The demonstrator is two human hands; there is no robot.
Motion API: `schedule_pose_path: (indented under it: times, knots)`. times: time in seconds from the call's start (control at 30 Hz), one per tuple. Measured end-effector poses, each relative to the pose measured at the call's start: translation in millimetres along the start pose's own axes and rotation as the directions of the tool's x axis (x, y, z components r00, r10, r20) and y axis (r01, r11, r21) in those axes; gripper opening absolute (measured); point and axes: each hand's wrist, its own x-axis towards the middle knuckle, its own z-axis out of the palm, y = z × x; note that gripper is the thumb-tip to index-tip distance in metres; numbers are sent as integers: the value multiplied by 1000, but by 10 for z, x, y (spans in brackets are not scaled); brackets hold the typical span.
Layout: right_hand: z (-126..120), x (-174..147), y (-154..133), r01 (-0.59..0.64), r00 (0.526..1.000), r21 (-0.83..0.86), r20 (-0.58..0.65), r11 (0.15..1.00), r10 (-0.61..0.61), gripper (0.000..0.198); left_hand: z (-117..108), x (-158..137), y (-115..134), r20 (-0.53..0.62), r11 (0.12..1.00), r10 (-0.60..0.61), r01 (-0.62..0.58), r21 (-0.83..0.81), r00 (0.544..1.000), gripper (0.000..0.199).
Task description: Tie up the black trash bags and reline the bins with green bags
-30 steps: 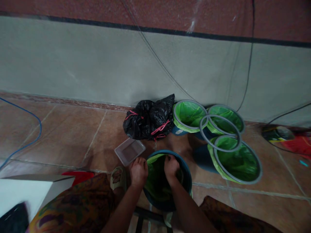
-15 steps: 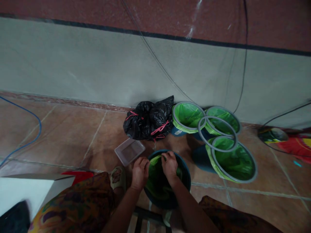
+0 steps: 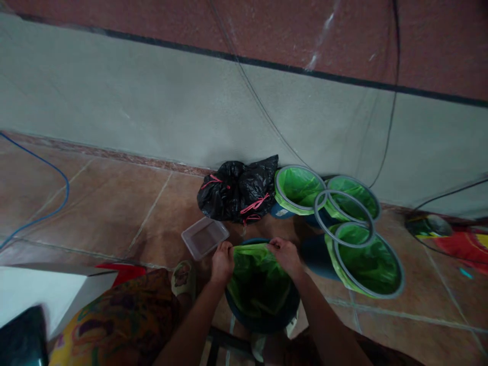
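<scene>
Green liner (image 3: 257, 274): thin plastic bag, sits inside dark blue bucket (image 3: 263, 320) on floor (image 3: 114, 213), straight ahead and below, between the knees
Liner far edge: stretched taut between both hands, runs left-right at the bucket's far rim
Long axis: pulled edge lies crosswise to the forearms, parallel to wall (image 3: 152, 112)
Left hand (image 3: 222, 262): closed in a pinch on left end of liner edge, knuckles up, at bucket's far-left rim
Right hand (image 3: 285, 256): closed in a pinch on right end of same edge, at far-right rim
Nearer hand: neither, both already on the liner, about level with each other
Liner vs hands: bulk of bag hangs down and toward the body from the grip line, sags into the bucket
Bucket rim: far arc just visible beyond the pulled edge, liner not seen folded over it there; near rim partly hidden by forearms
Lined buckets (image 3: 366, 259): three, green-lined with grey hoops, off to the right, well apart from right hand
Loose grey hoop (image 3: 345, 211): rests across those three
Black bag (image 3: 238, 190): tied with pink strings, against wall, beyond the hands
Clear tray (image 3: 205, 237): on floor just beyond left hand, not touched
Blue cable (image 3: 49, 178): far left on floor
Patterned cloth (image 3: 122, 325): over left knee, near edge of view
</scene>
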Motion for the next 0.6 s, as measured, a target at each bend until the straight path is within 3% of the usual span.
schedule_pose_path:
  times: [0.23,0.37,0.5,0.6]
  knots:
    - [-4,444,29,-19,1000,-130,13,991,21,20,110,148,-8,83,988,-142,136,74,986,20]
    - [31,583,134,-89,990,-14,112,996,90,17,148,194,-58,143,967,-254,246,68,957,18]
    - [90,592,313,-239,954,130,218,962,207,13,208,224,-191,212,957,-289,290,24,934,15]
    - [96,495,435,-260,949,202,235,944,211,20,211,198,-264,250,949,-302,315,-14,920,16]
